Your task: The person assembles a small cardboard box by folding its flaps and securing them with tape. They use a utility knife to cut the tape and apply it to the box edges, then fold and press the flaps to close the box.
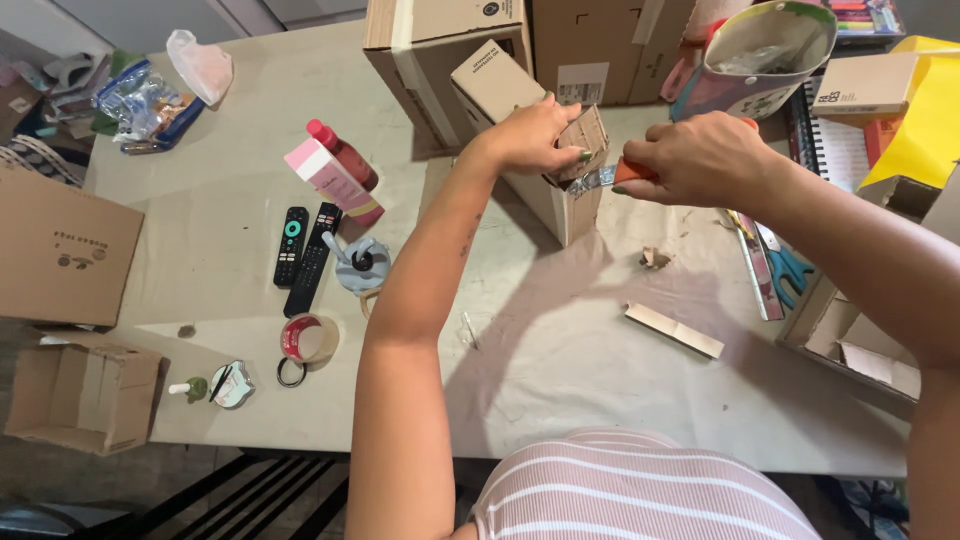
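A: Where is the small cardboard box point(545, 150)?
B: Upper centre. The left hand point(530, 135) grips its torn flap; the right hand point(700, 160) is closed on an orange-handled cutter point(612, 177), blade touching the flap.
A: Hidden?
B: The cutter handle, mostly.

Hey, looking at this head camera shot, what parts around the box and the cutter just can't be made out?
- Head view: the orange cutter handle is mostly hidden inside the right hand.
- Head view: the small cardboard box end flap is partly covered by the left hand.
- Head view: the blade's contact with the flap is too small to judge.
- Head view: the big cardboard boxes are cut off by the top edge.
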